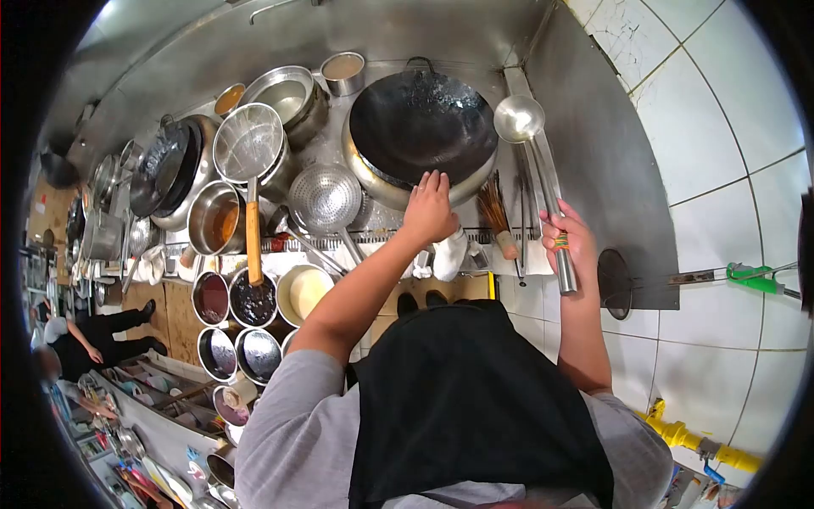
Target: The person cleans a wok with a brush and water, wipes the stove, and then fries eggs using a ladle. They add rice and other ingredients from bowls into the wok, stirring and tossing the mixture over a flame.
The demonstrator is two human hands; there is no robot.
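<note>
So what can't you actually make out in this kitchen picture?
All in the head view:
- Wok: the near rim is covered by the left hand, which also hides whatever is under its palm.
- Ladle: the right hand covers part of the handle.
- Floor ahead: mostly blocked by the person's black apron.
- Co-worker at the left edge: small and warped by the lens.

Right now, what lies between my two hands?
In the head view, a brush lies between them, beside the wok. The left hand rests on the wok's rim and the right hand grips the ladle.
</note>
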